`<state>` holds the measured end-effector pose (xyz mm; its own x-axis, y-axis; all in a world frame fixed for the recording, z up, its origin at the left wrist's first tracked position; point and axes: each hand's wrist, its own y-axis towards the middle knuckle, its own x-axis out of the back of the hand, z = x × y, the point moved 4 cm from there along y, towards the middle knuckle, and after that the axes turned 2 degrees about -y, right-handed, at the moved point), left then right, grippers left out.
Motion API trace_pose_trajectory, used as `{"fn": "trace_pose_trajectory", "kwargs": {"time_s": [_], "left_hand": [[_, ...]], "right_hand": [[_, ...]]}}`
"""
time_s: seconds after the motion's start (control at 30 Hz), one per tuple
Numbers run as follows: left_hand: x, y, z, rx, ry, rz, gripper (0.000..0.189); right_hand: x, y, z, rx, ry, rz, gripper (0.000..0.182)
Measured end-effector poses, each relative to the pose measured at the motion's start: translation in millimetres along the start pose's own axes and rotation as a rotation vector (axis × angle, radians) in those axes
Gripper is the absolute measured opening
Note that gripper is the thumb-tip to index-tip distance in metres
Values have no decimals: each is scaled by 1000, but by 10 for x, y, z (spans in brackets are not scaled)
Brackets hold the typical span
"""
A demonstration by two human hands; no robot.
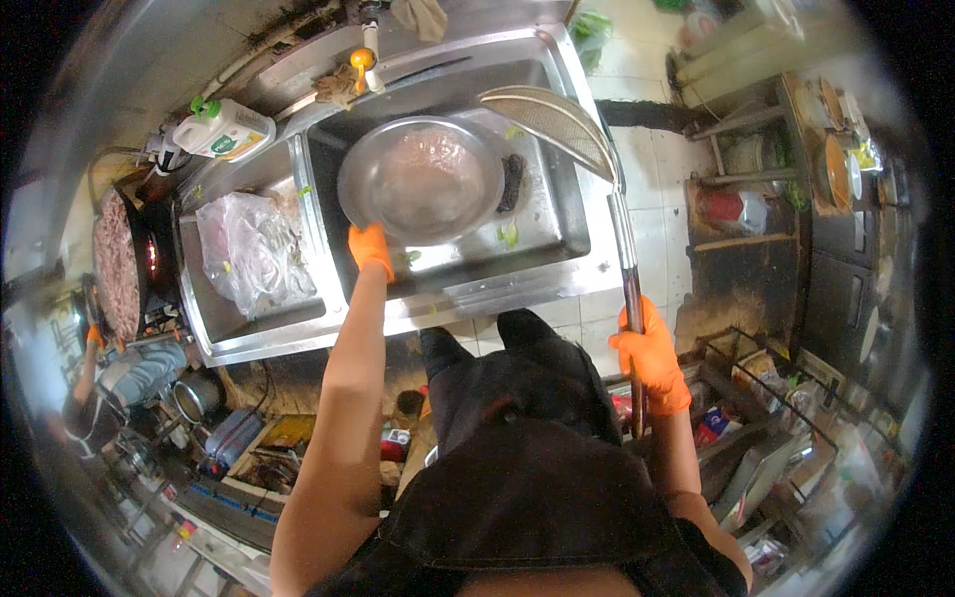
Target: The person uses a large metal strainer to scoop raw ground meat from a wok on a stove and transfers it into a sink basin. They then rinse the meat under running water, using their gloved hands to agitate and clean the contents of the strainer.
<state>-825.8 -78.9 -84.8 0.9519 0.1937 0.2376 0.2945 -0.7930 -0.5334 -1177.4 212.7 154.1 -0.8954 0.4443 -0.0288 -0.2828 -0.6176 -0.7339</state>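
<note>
My left hand (370,252), in an orange glove, is closed on the near left rim of a large round metal basin (425,179). Water and something pinkish show inside the basin, which stands in the right bowl of a stainless steel double sink (477,287). In my right hand (650,358), also gloved in orange, is the dark handle of a large wire-mesh strainer (552,123). The strainer's mesh head hangs over the sink's right back part, beside the basin. A dark scrubbing pad (511,183) and green leaf scraps lie by the basin.
Clear plastic bags (254,250) fill much of the left bowl. A white jug with a green cap (224,130) stands behind it. At far left, a large wok (119,261) holds pale pink food, and another person (112,395) stands near it. A tap with a yellow handle (362,61) rises behind the sink.
</note>
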Motion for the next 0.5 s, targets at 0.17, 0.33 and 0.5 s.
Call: {"fn": "trace_pose_trajectory", "kwargs": {"time_s": [0.17,0.33,0.5], "left_hand": [[-45,-406,-1003,-463,369,-175,15],[81,-980,-1306,-950,905,-288,6],[194,-1341,-1210,-1254,984,-292,8]], "right_hand": [[-65,-26,114,18,19,-13,21],[-89,-29,117,43,25,0,20],[-54,-5,72,63,3,-3,20]]}}
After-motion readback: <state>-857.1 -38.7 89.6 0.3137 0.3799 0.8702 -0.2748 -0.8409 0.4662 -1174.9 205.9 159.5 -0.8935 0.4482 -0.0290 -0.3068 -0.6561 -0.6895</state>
